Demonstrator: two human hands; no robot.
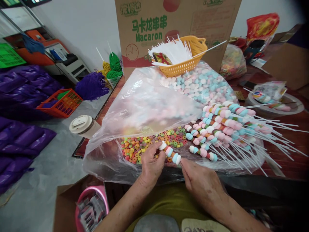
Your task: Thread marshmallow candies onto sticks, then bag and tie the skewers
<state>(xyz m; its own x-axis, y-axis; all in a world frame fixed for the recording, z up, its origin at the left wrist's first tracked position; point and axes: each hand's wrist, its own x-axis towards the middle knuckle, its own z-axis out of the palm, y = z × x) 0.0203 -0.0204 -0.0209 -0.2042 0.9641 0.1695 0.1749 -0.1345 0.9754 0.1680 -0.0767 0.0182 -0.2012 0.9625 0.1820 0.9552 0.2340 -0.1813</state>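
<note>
Between my two hands is a marshmallow skewer (171,152) of white, pink and blue marshmallows with orange-brown gummy rings. My left hand (152,162) pinches the white marshmallow at its tip. Around the stick end, just under the lowest marshmallow, my right hand (202,179) is closed; the stick itself is mostly hidden by the fingers. Beyond my left hand lie colourful gummy rings (135,146) on clear plastic. To the right, a pile of finished-looking skewers (222,125) rests with white sticks fanned toward me. One separate skewer (203,153) lies in front of the pile.
Loose marshmallows (200,83) lie at the back, partly under a plastic sheet (145,100). A yellow basket (180,68) of white sticks stands on them before a large carton (178,19). A lidded cup (84,125) sits at the left edge; a plastic bowl (298,106) is at right.
</note>
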